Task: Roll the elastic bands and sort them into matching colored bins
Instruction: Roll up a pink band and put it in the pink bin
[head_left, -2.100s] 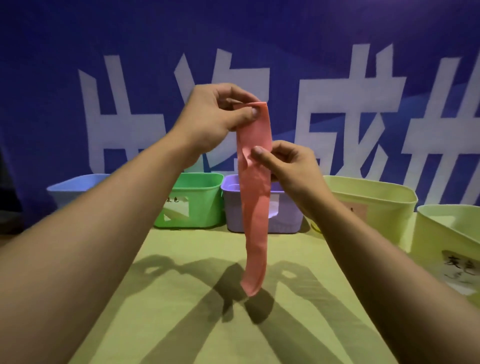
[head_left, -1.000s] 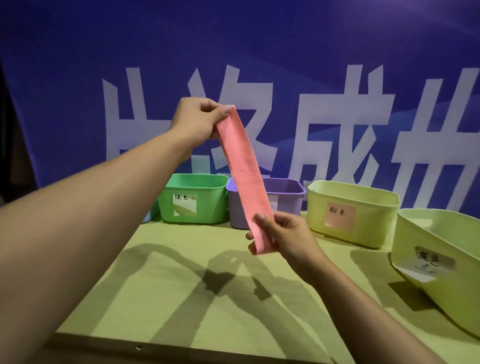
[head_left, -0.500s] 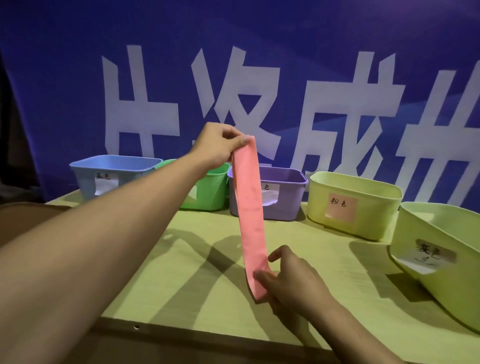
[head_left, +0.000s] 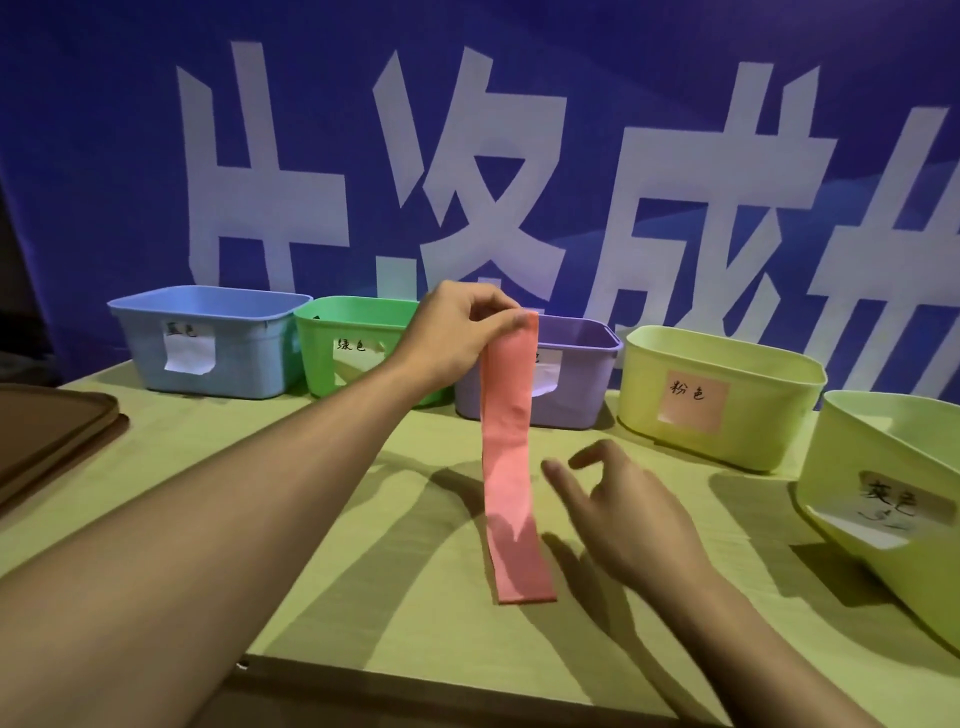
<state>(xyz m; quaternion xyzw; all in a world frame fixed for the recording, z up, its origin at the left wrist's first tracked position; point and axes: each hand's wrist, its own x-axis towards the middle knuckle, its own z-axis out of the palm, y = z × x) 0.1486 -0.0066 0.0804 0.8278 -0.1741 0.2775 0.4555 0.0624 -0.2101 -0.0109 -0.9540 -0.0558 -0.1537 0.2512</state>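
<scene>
The pink elastic band is not yet rolled: it is held by its top end, pinched in the left hand, and hangs straight down with its lower end laid flat on the desk. The right hand is held loosely spread just beside the band, gripping nothing. No roll has been started, and no band can be seen in any bin from this angle. The rolling and the drop into the bin with the pink label are judged to remain.

Compared with half a second earlier, the lower end has been released by the right hand, which is now drawn off to the side, and more of the band is laid on the desk.
</scene>
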